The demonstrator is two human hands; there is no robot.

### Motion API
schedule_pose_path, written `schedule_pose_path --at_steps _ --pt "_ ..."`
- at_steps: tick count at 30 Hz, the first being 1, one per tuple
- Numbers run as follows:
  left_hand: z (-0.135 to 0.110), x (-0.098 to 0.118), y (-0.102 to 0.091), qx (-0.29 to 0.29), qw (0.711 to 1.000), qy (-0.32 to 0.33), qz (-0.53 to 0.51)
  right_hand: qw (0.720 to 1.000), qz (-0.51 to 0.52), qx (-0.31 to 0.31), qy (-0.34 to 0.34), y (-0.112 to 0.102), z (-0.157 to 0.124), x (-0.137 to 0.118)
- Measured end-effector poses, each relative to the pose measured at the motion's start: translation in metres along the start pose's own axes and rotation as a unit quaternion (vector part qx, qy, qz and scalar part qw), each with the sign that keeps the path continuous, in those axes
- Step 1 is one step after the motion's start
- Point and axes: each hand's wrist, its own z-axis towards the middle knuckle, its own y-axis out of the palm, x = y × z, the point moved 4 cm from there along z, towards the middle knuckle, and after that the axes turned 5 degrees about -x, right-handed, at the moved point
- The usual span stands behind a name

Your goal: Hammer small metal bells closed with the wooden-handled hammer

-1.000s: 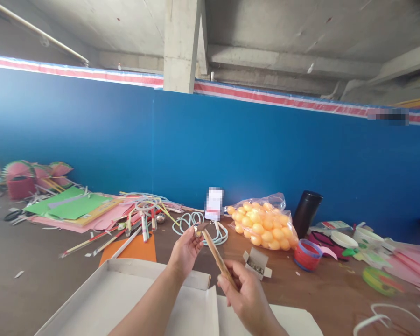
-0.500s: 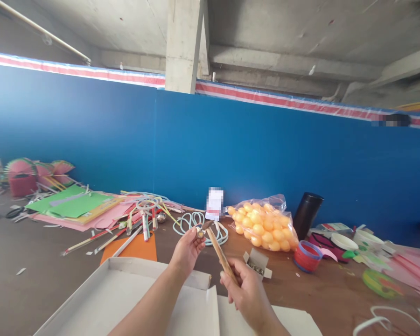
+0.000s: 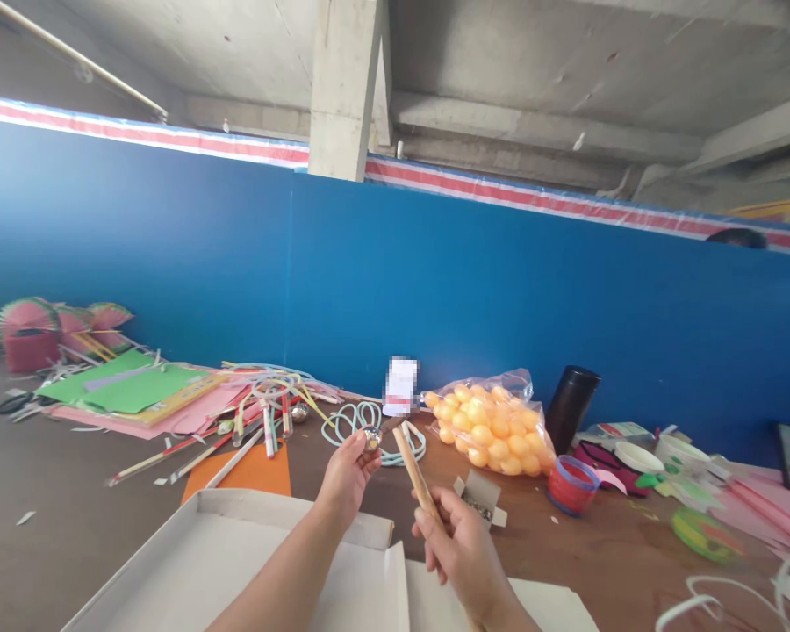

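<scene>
Pinched between the thumb and fingers of my left hand [image 3: 346,478] is a small shiny silver ball [image 3: 372,439], held above the table. My right hand [image 3: 457,535] is wrapped round the wooden handle of a hammer [image 3: 413,465]. Its dark head lies close to the right of the ball; I cannot tell whether they touch. A white open cardboard tray [image 3: 263,535] is below my forearms. Beside my right hand stands a small open box [image 3: 484,500] of little metal pieces. Behind the ball lies coiled pale blue tubing [image 3: 352,421].
A clear bag of orange balls [image 3: 491,430] and a black bottle [image 3: 572,408] stand at the back. Right of them are a red-and-blue tape roll [image 3: 572,485] and green tape [image 3: 706,535]. Coloured paper [image 3: 138,386], sticks and another silver ball [image 3: 299,411] lie left. A blue partition [image 3: 434,263] rises behind.
The view has shifted slightly. Both hands keep their holds, and the hammer head sits a little farther from the silver ball than before.
</scene>
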Motion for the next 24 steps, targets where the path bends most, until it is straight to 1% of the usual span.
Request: schedule_pose_path --at_steps 2,6,9,11,15,20,24 --pt "0.001 -0.001 -0.001 0.009 1.000 0.000 0.005 1.000 0.006 0.005 -0.004 0.000 0.002 0.006" --pt "0.002 -0.002 0.000 -0.005 1.000 -0.003 0.007 1.000 -0.014 0.012 -0.008 0.000 0.004 0.014" --pt "0.002 -0.002 -0.002 0.018 1.000 0.008 0.018 1.000 0.002 0.016 -0.016 -0.001 0.004 0.014" --pt "0.002 -0.002 -0.003 0.035 0.999 0.004 0.024 1.000 0.006 0.017 -0.014 -0.001 0.004 0.015" --pt "0.003 -0.004 -0.002 0.025 0.999 -0.013 0.020 1.000 -0.017 0.012 -0.003 -0.001 0.005 0.018" --pt "0.003 -0.002 -0.004 0.066 0.998 0.003 0.022 1.000 -0.005 0.010 -0.002 -0.001 0.006 0.017" --pt "0.002 -0.003 -0.003 0.066 0.998 -0.009 0.020 1.000 -0.028 -0.005 0.013 0.000 0.005 0.017"
